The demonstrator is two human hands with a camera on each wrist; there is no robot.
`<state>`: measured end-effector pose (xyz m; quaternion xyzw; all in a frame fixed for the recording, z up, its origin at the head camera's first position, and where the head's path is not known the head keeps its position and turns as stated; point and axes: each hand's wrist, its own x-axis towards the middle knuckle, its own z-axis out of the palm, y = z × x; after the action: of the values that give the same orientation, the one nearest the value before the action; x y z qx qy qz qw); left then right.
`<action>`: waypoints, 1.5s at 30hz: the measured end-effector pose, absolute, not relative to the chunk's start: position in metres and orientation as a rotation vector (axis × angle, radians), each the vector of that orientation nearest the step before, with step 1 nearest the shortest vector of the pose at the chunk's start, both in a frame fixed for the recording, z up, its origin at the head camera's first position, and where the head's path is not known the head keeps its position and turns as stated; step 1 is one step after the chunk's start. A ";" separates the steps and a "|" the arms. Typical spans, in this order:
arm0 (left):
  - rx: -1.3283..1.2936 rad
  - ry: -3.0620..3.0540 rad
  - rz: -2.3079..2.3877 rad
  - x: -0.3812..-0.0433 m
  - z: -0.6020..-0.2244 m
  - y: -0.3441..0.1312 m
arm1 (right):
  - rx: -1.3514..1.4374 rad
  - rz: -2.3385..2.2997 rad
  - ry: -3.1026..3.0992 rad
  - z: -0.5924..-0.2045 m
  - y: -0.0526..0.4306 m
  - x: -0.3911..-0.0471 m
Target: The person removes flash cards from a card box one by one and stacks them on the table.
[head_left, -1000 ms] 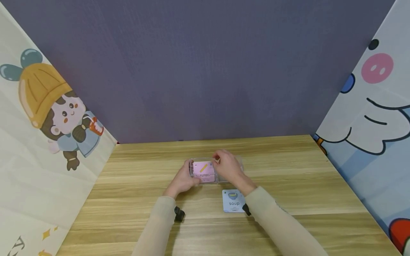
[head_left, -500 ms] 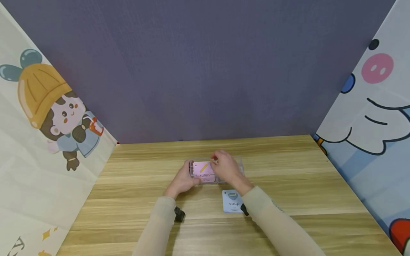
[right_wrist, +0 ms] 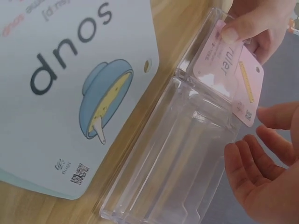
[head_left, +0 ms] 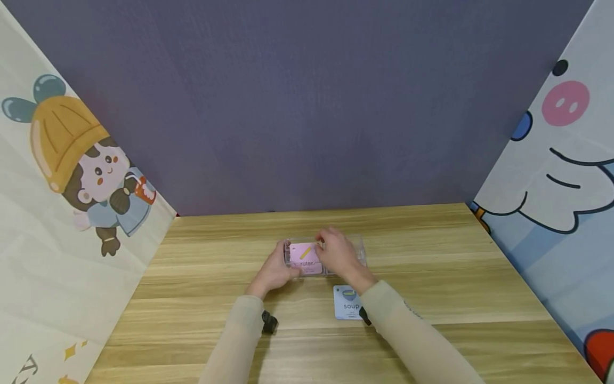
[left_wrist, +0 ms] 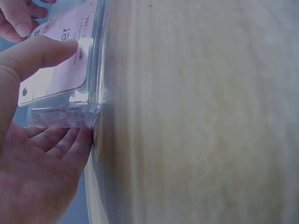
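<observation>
Plastic, clear and glossy, forms the rectangular case [right_wrist: 173,158] lying on the wood-grained surface [head_left: 216,240], its straight walls catching bright highlights. One half holds a pink card [right_wrist: 226,77] printed "ruler", smooth, with rounded corners, a small punched hole and a slim yellow ruler drawn on it; the other half extends to the right, see-through and shallow, with moulded ridges. The left hand [head_left: 275,269] grasps the case at its left end, fingers beneath and thumb pressed over the pink face. The right hand [head_left: 339,252] is at the card's right edge, its fingers loosely bent; whether they pinch the card or merely lie beside it, I cannot tell. Nearer the person, a pale-blue card [right_wrist: 60,126] reading "soup" lies flat, apart from the case, with a rounded blue bowl drawn on it. Soft beige sleeves [head_left: 240,325] reach the wrists. Behind rises a matte, dusky purple-grey backdrop [head_left: 288,106] with a faintly brushed texture, between pale, lightly creased sheets [head_left: 29,266] bearing cartoon prints.
</observation>
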<state>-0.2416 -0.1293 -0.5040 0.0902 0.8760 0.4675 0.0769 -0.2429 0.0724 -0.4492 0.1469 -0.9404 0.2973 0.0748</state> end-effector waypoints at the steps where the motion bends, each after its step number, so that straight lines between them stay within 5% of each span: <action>1: 0.270 2.625 1.402 -0.242 -0.504 -0.129 | 0.439 0.878 -2.824 -0.450 0.072 -0.243; 45: 0.254 2.623 1.387 -0.240 -0.503 -0.129 | 0.461 0.861 -2.799 -0.461 0.071 -0.245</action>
<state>-0.2402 -0.1294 -0.5028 0.0852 0.8779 0.4641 0.0816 -0.2452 0.0713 -0.4615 0.1547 -0.9405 0.2894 0.0884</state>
